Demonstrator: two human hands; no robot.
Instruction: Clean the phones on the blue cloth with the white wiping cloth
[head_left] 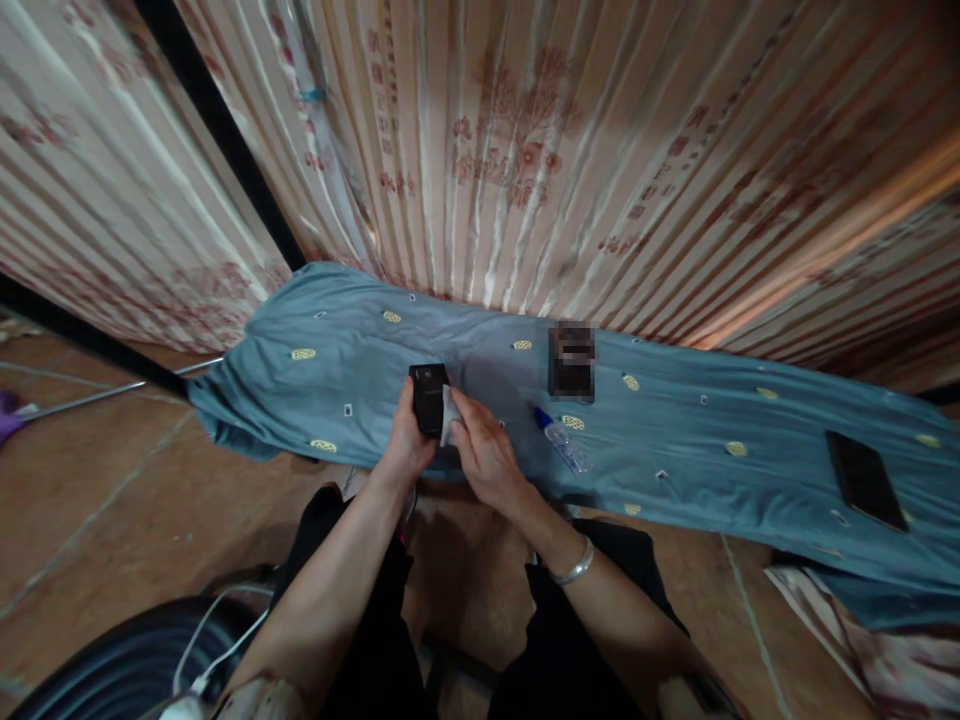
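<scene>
A black mobile phone [428, 397], back side up with a camera lens near its top, is gripped by my left hand [408, 440] along its left edge. My right hand [487, 450] pinches a white tissue or cloth [449, 415] against the phone's right side. Part of the phone is hidden behind that white piece. Just right of my hands, a clear bottle with a blue cap [562, 443] lies on the blue cloth cover [480, 375]. Beyond it sits a dark rectangular thing [571, 380], partly blurred out.
Far right on the cover lies a dark flat tablet or phone [866, 480]. A patterned curtain [510, 150] hangs behind the covered surface. Black poles [225, 130] stand at the left. A black ribbed round object [120, 660] and a white cable [225, 650] are at lower left.
</scene>
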